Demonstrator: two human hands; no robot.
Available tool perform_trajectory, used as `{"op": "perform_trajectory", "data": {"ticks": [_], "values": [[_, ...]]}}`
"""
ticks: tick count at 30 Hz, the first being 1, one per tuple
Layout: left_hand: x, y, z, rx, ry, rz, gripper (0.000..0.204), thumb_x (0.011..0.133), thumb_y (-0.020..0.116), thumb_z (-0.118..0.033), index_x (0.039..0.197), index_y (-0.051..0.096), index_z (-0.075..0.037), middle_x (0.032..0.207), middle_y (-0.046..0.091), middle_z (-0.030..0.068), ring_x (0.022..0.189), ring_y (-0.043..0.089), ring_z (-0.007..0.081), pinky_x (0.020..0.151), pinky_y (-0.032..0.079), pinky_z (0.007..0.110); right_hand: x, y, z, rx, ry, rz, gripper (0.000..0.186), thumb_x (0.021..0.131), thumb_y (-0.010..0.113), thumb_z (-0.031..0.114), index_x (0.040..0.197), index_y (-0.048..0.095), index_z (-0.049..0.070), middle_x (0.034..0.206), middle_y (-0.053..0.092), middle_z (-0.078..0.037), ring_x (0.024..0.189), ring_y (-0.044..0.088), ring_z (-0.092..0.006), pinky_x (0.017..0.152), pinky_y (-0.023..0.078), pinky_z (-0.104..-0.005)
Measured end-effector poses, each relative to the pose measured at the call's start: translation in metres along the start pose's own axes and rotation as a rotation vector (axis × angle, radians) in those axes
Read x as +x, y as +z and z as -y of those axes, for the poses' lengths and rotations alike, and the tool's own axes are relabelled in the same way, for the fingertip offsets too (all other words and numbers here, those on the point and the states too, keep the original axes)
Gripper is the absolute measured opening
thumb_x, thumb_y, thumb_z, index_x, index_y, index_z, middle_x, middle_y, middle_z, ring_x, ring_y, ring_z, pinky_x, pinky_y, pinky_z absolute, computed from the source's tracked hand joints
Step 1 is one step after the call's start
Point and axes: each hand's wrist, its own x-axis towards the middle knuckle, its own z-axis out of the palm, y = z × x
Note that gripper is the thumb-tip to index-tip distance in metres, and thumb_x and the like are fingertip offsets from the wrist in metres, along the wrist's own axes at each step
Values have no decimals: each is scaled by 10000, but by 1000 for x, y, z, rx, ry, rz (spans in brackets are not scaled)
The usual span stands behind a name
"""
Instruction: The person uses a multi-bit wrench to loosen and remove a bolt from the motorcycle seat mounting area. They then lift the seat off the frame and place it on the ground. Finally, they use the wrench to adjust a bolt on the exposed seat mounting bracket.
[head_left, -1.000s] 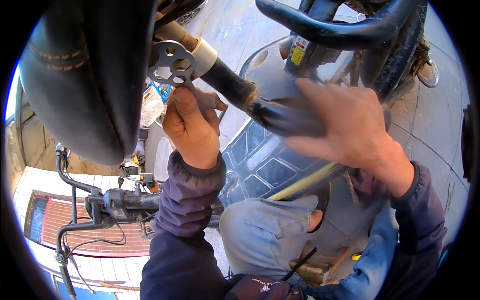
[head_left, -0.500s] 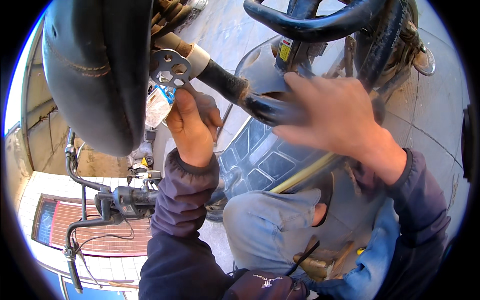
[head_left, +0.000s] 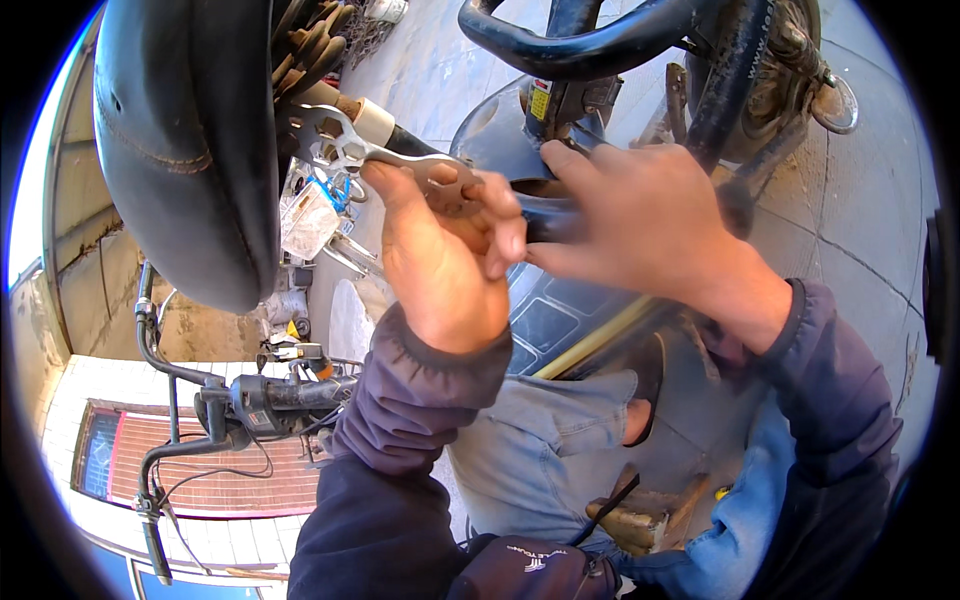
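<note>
My left hand (head_left: 445, 265) pinches a flat silver multi-hole wrench (head_left: 345, 145) between thumb and fingers. The wrench's wide holed head lies beside the black saddle (head_left: 185, 170), close to the pale collar (head_left: 373, 123) on the seat post. To the right, my right hand (head_left: 645, 215), slightly blurred, lies over a black frame tube (head_left: 548, 222), thumb on its near side and forefinger on its far side. The other right fingers are hidden. My left fingertips come close to my right thumb.
A black looped bar (head_left: 600, 62) and a wheel (head_left: 800, 90) are at the upper right. Below the hands lies a dark ribbed footboard (head_left: 560, 315). Handlebars (head_left: 210, 400) stand at the left, and a wooden block (head_left: 635, 520) lies by my leg.
My left hand has moved right, toward my right hand, and the wrench has turned from upright to nearly level. The right hand stays at the tube. The view has shifted slightly.
</note>
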Motion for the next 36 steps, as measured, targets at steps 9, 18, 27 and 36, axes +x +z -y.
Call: {"op": "perform_trajectory", "data": {"ticks": [9,18,27,36], "values": [[26,34,19,-453,145,275,535,983,281,-554,937,542,-89,910,604,109,693,527,183,501,397,251,2,7,-2,-11,-11,36,512,697,715,470,957,622,39,580,593,-120,518,615,-284,464,482,-372],[-1,-1,20,-110,175,299,482,980,323,-541,963,589,-140,650,532,76,397,378,136,367,327,235,1,3,-3,-12,-11,26,574,693,729,511,947,615,9,582,594,-124,500,609,-276,449,474,-349],[-17,-29,10,298,170,-110,440,951,451,-528,824,529,-114,528,475,49,370,378,128,336,288,233,1,-1,-4,21,-36,37,642,654,770,525,990,621,-1,591,594,-125,502,609,-272,461,475,-346],[-4,-54,8,523,343,-174,489,969,411,-534,789,510,-89,489,444,36,372,383,117,347,280,229,1,-4,-3,8,-40,60,669,667,763,526,1037,620,-12,624,606,-134,509,610,-266,465,476,-344]]}}
